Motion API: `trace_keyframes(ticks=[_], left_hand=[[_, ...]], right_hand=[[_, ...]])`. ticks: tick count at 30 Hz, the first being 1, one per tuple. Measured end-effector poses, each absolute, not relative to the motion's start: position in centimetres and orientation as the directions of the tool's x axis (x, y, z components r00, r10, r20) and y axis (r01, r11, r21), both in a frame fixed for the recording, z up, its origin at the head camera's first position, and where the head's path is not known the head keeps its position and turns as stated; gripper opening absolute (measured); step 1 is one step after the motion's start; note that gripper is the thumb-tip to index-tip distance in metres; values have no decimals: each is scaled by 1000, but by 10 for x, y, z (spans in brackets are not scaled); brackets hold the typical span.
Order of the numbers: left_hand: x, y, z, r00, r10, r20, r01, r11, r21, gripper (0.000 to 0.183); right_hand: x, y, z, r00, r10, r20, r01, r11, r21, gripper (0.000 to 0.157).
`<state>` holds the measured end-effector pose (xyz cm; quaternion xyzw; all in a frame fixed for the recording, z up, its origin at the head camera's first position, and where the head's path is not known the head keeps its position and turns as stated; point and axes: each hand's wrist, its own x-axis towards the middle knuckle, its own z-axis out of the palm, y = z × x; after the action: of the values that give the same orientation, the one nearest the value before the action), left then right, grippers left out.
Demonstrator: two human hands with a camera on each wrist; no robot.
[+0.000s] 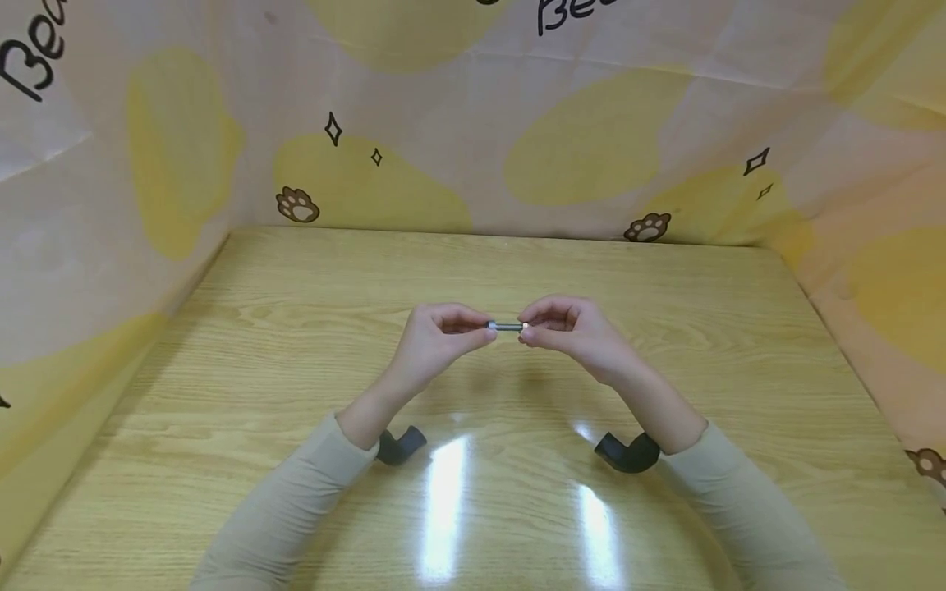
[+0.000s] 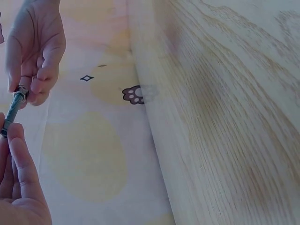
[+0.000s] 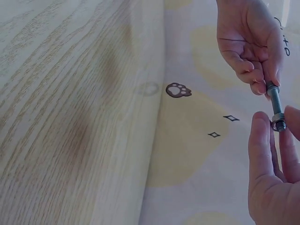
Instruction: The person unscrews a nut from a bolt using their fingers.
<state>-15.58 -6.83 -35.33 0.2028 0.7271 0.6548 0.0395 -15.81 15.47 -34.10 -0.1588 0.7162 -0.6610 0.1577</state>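
Observation:
A metal bolt (image 1: 509,327) is held level above the wooden table, between the two hands. At its left end, the thumb and fingertips of my left hand (image 1: 442,338) pinch the bolt's head. A hex nut (image 3: 278,119) sits on the threaded end, close to the tip, as the right wrist view shows. My right hand (image 1: 580,335) has its thumb and fingertips about this nut, pinching it. Bare thread (image 2: 15,108) shows between the two hands in the left wrist view. The fingertips partly hide the head and the nut.
The wooden table (image 1: 296,345) extends under both arms, with bright light reflections near the front. Patterned fabric (image 1: 443,107) stands along its back and sides. A dark curved piece (image 1: 402,446) shows by the left wrist, another dark curved piece (image 1: 628,454) by the right.

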Motion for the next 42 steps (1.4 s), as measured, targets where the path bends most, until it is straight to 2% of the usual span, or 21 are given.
trace_keyframes(ticks=[4, 9, 15, 19, 25, 31, 35, 42], left_hand=[[-157, -67, -353, -916, 346, 202, 237, 61, 970, 16], [-156, -65, -354, -916, 346, 202, 236, 60, 970, 16], [-156, -65, -355, -915, 350, 200, 236, 62, 970, 15], [-156, -66, -356, -922, 337, 192, 227, 69, 971, 15], [-157, -65, -356, -925, 329, 188, 224, 73, 972, 15], [-157, -65, -356, -926, 328, 186, 220, 69, 973, 15], [-157, -65, -357, -925, 327, 195, 229, 71, 971, 14], [-157, -65, -358, -930, 315, 191, 227, 82, 970, 15]], right_hand=[[-158, 157, -342, -904, -427, 2, -24, 48, -999, 29], [-158, 158, -343, -904, -425, -47, 32, 41, -999, 29], [-159, 158, -345, -908, -414, -56, 36, 57, -998, 18], [-160, 158, -342, -915, -402, -35, 16, 51, -999, 23], [-161, 155, -339, -913, -391, -119, 80, 113, -990, 29], [-161, 157, -342, -911, -400, -99, 66, 95, -993, 20], [-162, 157, -342, -912, -403, -70, 41, 79, -996, 24], [-164, 155, -344, -890, -444, -103, 57, 117, -992, 30]])
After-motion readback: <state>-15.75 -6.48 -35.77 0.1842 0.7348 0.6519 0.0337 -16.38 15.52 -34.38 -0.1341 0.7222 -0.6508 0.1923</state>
